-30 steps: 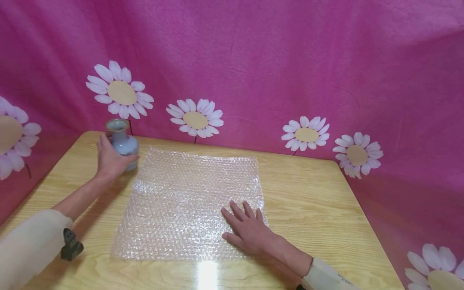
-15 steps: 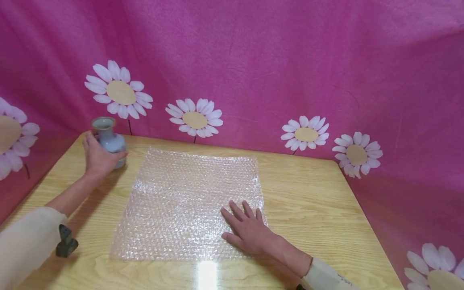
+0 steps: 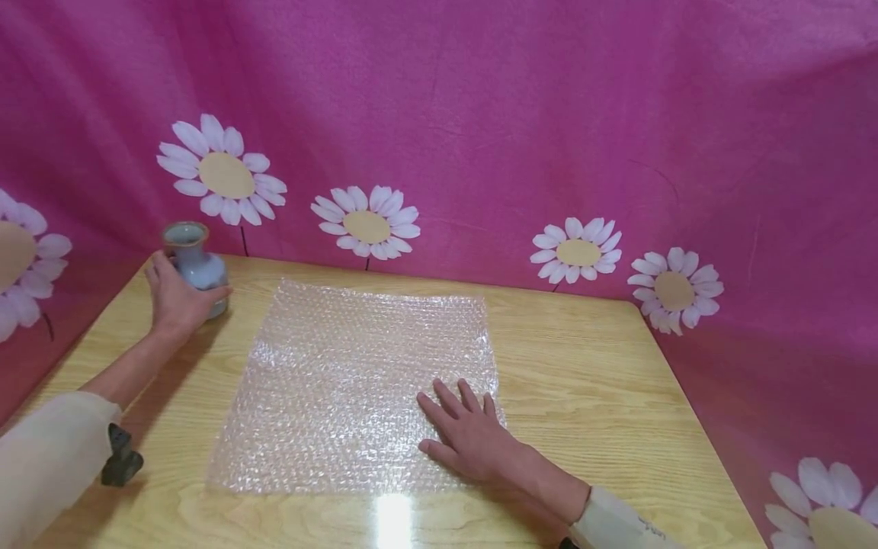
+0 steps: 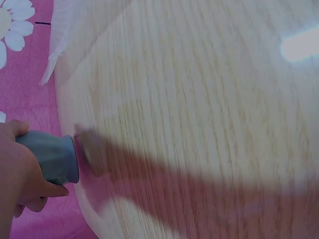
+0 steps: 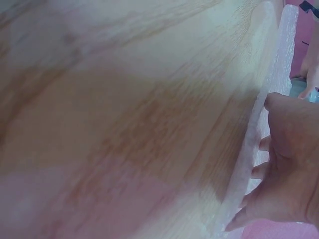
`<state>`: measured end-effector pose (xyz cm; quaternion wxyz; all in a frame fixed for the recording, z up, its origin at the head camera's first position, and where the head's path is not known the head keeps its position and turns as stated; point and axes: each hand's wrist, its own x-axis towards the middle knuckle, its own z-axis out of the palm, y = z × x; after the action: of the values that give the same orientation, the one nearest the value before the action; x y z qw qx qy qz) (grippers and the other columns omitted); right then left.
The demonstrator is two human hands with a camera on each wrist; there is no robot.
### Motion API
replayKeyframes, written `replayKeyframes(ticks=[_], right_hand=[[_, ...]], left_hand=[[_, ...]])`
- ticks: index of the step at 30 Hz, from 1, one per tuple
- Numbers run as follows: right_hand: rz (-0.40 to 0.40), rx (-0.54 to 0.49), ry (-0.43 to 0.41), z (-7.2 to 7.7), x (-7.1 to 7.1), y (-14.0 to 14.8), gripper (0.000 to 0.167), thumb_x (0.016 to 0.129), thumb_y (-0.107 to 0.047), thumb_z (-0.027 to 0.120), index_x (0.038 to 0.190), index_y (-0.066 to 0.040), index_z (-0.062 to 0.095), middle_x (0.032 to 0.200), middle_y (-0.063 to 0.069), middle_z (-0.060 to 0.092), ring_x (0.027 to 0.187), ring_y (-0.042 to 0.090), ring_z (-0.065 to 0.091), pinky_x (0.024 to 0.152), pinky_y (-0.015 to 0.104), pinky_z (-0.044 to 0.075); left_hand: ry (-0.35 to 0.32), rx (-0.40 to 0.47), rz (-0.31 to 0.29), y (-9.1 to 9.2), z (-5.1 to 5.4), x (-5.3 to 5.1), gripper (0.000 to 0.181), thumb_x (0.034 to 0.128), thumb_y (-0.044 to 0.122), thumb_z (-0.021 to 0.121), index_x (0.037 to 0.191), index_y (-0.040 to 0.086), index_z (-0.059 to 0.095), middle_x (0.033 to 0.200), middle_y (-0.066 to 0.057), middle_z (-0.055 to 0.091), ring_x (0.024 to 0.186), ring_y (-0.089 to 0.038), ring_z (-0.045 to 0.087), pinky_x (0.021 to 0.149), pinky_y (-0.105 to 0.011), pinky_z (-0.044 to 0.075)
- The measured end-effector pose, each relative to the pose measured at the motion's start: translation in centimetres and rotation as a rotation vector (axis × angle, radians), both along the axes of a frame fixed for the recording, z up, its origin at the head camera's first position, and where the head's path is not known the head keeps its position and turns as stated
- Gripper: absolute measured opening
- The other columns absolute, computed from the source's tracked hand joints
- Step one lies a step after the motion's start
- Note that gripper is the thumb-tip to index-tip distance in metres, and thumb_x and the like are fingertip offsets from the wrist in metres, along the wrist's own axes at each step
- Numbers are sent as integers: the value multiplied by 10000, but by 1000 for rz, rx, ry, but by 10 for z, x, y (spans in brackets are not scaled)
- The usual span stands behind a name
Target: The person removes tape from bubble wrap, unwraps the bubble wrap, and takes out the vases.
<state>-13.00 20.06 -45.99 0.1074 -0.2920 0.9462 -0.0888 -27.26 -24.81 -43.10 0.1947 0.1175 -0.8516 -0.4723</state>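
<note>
At the far left of the table, my left hand [image 3: 177,297] grips a pale blue-grey vase [image 3: 204,273] around its body, thumb on the near side. The vase is upright, its brown-rimmed mouth facing up; whether its base touches the table cannot be told. In the left wrist view, fingers and thumb wrap the vase [image 4: 52,157]. A flat sheet of clear bubble wrap [image 3: 357,366] lies in the middle of the table. My right hand [image 3: 469,438] rests on its lower right part with fingers spread. The right wrist view shows that hand [image 5: 294,159] on the bubble wrap [image 5: 251,134].
The wooden table [image 3: 583,381] has a back edge against a magenta cloth [image 3: 480,137] printed with white daisies. The cloth also hangs at both sides. A dark clip-like object [image 3: 122,456] sits on the left sleeve.
My left hand has carried the vase leftward, away from the bubble wrap and toward the table's far left corner. The right hand and the bubble wrap have stayed in place.
</note>
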Motion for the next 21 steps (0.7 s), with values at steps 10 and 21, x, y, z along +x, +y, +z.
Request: replayKeyframes(ticks=[10,21], right_hand=[[1,13,-1,0,0,0,686,1030,-572,367,1597,-201,255,1635,152,176,1434,526,144,1055,766,190],[8,25,6,3,-2,-1,685,1031,-571,372,1595,-199,263,1632,154,193,1430,525,170,1052,757,222]], left_hand=[[-18,-2,14,-5,-3,-2,955,834,122,783,1501,20,108,1510,-269,178,1405,-420,251,1166,-503,250],[-33,-11,18,-8,-5,-1,947,854,131,763,1509,27,88,1505,-276,166,1408,-433,237,1157,-539,255]])
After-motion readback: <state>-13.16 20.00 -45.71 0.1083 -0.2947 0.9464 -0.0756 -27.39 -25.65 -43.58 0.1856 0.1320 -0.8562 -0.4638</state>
